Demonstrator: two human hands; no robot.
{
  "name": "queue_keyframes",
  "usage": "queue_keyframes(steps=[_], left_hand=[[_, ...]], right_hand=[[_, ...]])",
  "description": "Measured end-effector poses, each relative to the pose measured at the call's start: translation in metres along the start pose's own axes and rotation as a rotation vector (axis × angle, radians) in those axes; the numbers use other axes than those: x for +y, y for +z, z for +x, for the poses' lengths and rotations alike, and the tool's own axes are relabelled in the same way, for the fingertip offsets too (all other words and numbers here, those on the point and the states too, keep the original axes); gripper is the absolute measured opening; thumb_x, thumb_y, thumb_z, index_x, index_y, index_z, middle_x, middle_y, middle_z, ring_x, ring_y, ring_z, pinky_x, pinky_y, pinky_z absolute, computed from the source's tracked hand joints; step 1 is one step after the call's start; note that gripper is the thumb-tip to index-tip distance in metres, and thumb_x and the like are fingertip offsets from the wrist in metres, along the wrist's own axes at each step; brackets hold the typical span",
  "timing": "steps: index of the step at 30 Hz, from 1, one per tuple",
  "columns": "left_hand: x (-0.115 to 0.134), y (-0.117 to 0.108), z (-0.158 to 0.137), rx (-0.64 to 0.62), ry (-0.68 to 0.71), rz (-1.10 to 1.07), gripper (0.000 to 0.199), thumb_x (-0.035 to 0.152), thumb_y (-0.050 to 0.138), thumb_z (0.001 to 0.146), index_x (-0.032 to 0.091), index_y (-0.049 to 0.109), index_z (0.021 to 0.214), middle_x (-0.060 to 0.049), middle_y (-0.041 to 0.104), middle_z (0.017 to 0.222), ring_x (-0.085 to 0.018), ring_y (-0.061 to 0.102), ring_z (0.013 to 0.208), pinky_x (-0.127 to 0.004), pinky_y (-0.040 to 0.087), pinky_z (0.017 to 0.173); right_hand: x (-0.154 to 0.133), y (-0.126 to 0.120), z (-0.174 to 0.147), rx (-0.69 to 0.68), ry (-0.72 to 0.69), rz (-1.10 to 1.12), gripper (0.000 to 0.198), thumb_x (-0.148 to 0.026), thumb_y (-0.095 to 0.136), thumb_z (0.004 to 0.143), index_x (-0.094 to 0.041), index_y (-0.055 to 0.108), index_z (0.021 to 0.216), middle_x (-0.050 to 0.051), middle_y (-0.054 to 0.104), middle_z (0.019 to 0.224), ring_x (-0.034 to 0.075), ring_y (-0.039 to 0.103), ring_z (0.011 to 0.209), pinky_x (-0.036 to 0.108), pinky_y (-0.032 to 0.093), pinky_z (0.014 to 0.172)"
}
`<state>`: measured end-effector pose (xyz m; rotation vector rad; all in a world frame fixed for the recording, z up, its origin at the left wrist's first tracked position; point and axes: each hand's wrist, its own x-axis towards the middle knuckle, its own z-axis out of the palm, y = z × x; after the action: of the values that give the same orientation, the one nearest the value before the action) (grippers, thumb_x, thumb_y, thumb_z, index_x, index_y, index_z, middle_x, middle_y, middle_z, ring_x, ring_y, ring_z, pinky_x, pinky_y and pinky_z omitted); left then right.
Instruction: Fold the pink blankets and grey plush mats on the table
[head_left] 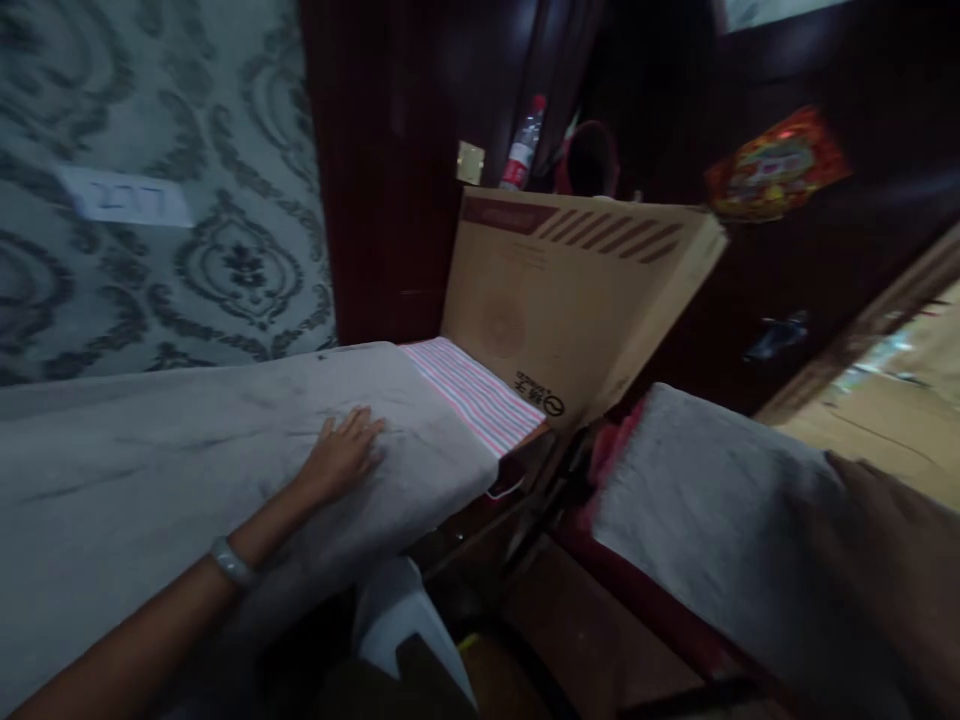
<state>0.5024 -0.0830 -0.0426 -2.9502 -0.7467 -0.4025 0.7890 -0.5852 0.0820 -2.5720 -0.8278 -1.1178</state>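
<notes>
My left hand (345,455) lies palm down on a long grey plush cover (187,430), its fingers apart and nothing in them. A pale bangle (234,562) circles that wrist. Beyond the fingers, a striped pink and white cloth (480,390) sticks out at the far end of the cover. On the right, my right hand (877,530) rests on a second grey plush piece (697,480) with red fabric along its side. That hand is dim and blurred; its fingers look stretched out over the plush.
A large flat cardboard box (562,290) leans behind the cloth. A bottle with a red cap (523,145) stands behind the box. Dark red wooden doors (397,180) rise at the back, beside patterned wallpaper (247,260). Between the two grey pieces, a white object (405,610) stands low down.
</notes>
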Motion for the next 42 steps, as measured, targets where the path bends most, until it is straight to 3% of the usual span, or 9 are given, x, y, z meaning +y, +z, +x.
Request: queue_keyframes(steps=[5, 8, 12, 16, 20, 24, 32, 37, 42], left_hand=[[-0.07, -0.002, -0.082, -0.097, -0.391, 0.037, 0.059, 0.045, 0.034, 0.097, 0.021, 0.043, 0.15, -0.016, 0.036, 0.16, -0.034, 0.029, 0.148, -0.063, 0.021, 0.116], [-0.07, 0.004, -0.112, -0.099, -0.421, 0.021, 0.058, 0.043, 0.034, 0.097, 0.025, 0.042, 0.151, -0.012, 0.032, 0.162, -0.033, 0.027, 0.15, -0.06, 0.022, 0.116], [-0.061, 0.004, -0.123, -0.063, -0.398, 0.01, 0.056, 0.04, 0.037, 0.097, 0.023, 0.045, 0.149, -0.013, 0.035, 0.16, -0.034, 0.028, 0.149, -0.06, 0.023, 0.117], [-0.058, 0.002, -0.125, -0.043, -0.412, 0.0, 0.056, 0.041, 0.038, 0.097, 0.02, 0.046, 0.148, -0.015, 0.038, 0.158, -0.032, 0.031, 0.148, -0.057, 0.024, 0.118], [-0.063, 0.0, -0.131, -0.033, -0.459, -0.011, 0.056, 0.042, 0.041, 0.096, 0.019, 0.047, 0.147, -0.016, 0.038, 0.158, -0.033, 0.032, 0.148, -0.056, 0.025, 0.119], [-0.092, -0.011, -0.15, -0.09, -0.603, 0.042, 0.061, 0.05, 0.041, 0.096, 0.021, 0.046, 0.149, -0.015, 0.036, 0.159, -0.035, 0.028, 0.149, -0.058, 0.023, 0.117], [-0.169, -0.049, -0.253, -0.11, -0.956, 0.214, 0.063, 0.047, 0.029, 0.098, 0.015, 0.043, 0.149, -0.018, 0.037, 0.158, -0.035, 0.03, 0.147, -0.058, 0.023, 0.115], [-0.185, -0.062, -0.306, -0.021, -1.159, 0.25, 0.063, 0.046, 0.025, 0.098, 0.013, 0.044, 0.148, -0.019, 0.039, 0.156, -0.038, 0.032, 0.144, -0.061, 0.027, 0.112], [-0.183, -0.066, -0.314, 0.026, -1.275, 0.253, 0.063, 0.047, 0.024, 0.097, 0.014, 0.046, 0.145, -0.021, 0.04, 0.154, -0.043, 0.033, 0.14, -0.068, 0.027, 0.107]], right_hand=[[-0.16, 0.03, -0.022, -0.02, -0.177, 0.525, 0.058, -0.051, 0.041, 0.096, -0.024, 0.043, 0.148, 0.012, 0.06, 0.136, 0.032, 0.059, 0.122, 0.054, 0.05, 0.101], [-0.276, 0.081, -0.041, -0.259, -0.375, 0.805, 0.056, -0.041, 0.038, 0.099, -0.021, 0.04, 0.15, 0.012, 0.052, 0.146, 0.027, 0.049, 0.135, 0.048, 0.042, 0.112], [-0.414, 0.121, -0.058, -0.63, -0.641, 0.822, 0.064, -0.037, 0.05, 0.095, -0.014, 0.037, 0.153, 0.016, 0.034, 0.159, 0.03, 0.032, 0.147, 0.049, 0.032, 0.117], [-0.487, 0.126, -0.065, -0.7, -0.807, 0.755, 0.058, -0.044, 0.042, 0.1, -0.021, 0.037, 0.153, 0.009, 0.033, 0.161, 0.029, 0.027, 0.149, 0.053, 0.023, 0.118], [-0.492, 0.144, -0.059, -0.706, -0.83, 0.741, 0.057, -0.046, 0.042, 0.1, -0.023, 0.039, 0.152, 0.006, 0.032, 0.161, 0.028, 0.023, 0.15, 0.052, 0.018, 0.12], [-0.467, 0.179, -0.045, -0.733, -0.68, 0.559, 0.058, -0.044, 0.036, 0.102, -0.018, 0.037, 0.154, 0.01, 0.028, 0.163, 0.031, 0.02, 0.151, 0.053, 0.017, 0.12], [-0.403, 0.238, -0.03, -0.698, -0.486, 0.345, 0.067, -0.052, 0.023, 0.099, -0.019, 0.03, 0.157, 0.009, 0.024, 0.164, 0.029, 0.02, 0.151, 0.054, 0.021, 0.118], [-0.392, 0.252, -0.033, -0.679, -0.459, 0.354, 0.072, -0.053, 0.02, 0.096, -0.017, 0.03, 0.157, 0.009, 0.026, 0.164, 0.03, 0.021, 0.151, 0.055, 0.022, 0.118], [-0.394, 0.252, -0.035, -0.67, -0.44, 0.369, 0.075, -0.055, 0.019, 0.093, -0.017, 0.032, 0.156, 0.008, 0.027, 0.163, 0.031, 0.021, 0.15, 0.055, 0.022, 0.118]])
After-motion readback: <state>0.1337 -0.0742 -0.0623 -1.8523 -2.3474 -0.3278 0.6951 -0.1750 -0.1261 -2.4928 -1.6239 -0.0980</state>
